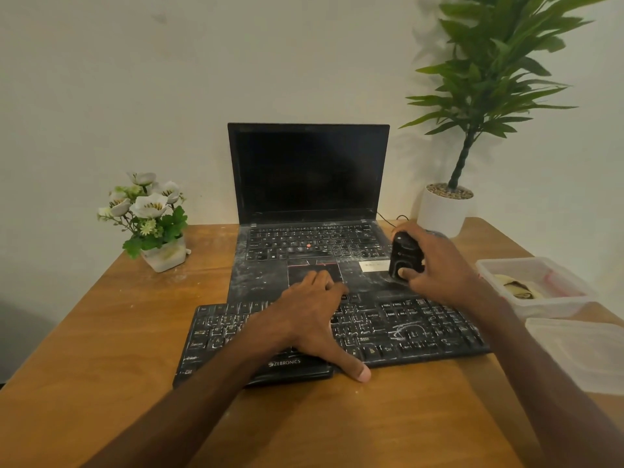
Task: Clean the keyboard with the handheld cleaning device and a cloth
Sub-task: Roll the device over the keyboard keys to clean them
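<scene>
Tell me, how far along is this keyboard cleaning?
Barely begun. The keyboard is streaked with white dust all over, as is the laptop behind it. The right hand grips the black cleaning device on the laptop's palm rest; the left hand lies flat on the keyboard. The whole clean and the cloth wipe remain.

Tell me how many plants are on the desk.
2: a small white-flowered plant at the back left of the desk, and a tall leafy plant in a white pot at the back right.
</scene>
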Tool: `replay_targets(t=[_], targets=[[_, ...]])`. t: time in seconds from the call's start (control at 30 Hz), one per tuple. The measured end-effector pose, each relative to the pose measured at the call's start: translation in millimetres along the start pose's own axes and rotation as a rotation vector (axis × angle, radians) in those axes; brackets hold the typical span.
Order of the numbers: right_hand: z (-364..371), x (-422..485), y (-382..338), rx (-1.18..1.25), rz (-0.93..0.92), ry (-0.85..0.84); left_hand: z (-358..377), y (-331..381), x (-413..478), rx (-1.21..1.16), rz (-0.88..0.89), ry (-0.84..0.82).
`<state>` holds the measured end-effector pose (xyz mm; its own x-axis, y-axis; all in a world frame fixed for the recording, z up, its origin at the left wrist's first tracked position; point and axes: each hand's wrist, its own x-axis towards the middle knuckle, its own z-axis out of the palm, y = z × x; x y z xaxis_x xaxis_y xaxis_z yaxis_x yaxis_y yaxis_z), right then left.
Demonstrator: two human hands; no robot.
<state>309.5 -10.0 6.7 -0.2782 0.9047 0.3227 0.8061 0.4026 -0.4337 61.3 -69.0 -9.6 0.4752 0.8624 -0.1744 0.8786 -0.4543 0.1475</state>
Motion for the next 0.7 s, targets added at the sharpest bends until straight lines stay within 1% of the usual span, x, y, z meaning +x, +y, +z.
replay_targets(t=[0.07, 0.1, 0.17, 0.2, 0.27, 0.37, 0.43, 0.5, 0.57, 0.6, 0.7], targets=[[0.6, -0.2, -3.6, 0.109, -0.009, 0.03, 0.7, -0.6, 0.5, -0.002, -0.002, -0.003], [1.4, -0.2, -5.4, 0.189, -0.018, 0.013, 1.1, -0.8, 0.4, -0.003, -0.004, -0.004], [5.0, -0.3, -7.1, 0.303, -0.023, -0.067, 1.5, -1.0, 0.5, -0.005, -0.006, -0.006], [7.3, 0.0, -6.1, 0.321, -0.017, -0.1, 1.2, -1.2, 0.4, -0.006, -0.007, -0.008], [9.0, 0.9, -1.7, 0.257, -0.003, -0.102, 1.1, -1.2, 0.5, -0.003, -0.008, -0.014], [3.6, 1.6, 5.8, 0.105, -0.002, -0.035, 0.9, -1.4, 0.2, -0.005, -0.01, -0.012], [-1.4, 0.8, 11.3, 0.056, -0.013, 0.001, 1.6, -1.9, 0.3, -0.013, -0.013, -0.011], [-6.2, 0.7, 18.3, 0.086, 0.006, -0.019, 2.2, -2.8, 0.6, -0.02, -0.013, -0.014], [-10.5, 0.3, 23.2, 0.17, 0.027, -0.095, 3.1, -3.9, 1.2, -0.025, -0.01, -0.016], [-11.6, 0.1, 25.8, 0.185, 0.031, -0.108, 3.2, -3.9, 1.5, -0.027, -0.008, -0.018], [-11.3, -0.7, 29.1, 0.137, 0.044, -0.027, 3.1, -3.3, 1.5, -0.027, -0.01, -0.026]])
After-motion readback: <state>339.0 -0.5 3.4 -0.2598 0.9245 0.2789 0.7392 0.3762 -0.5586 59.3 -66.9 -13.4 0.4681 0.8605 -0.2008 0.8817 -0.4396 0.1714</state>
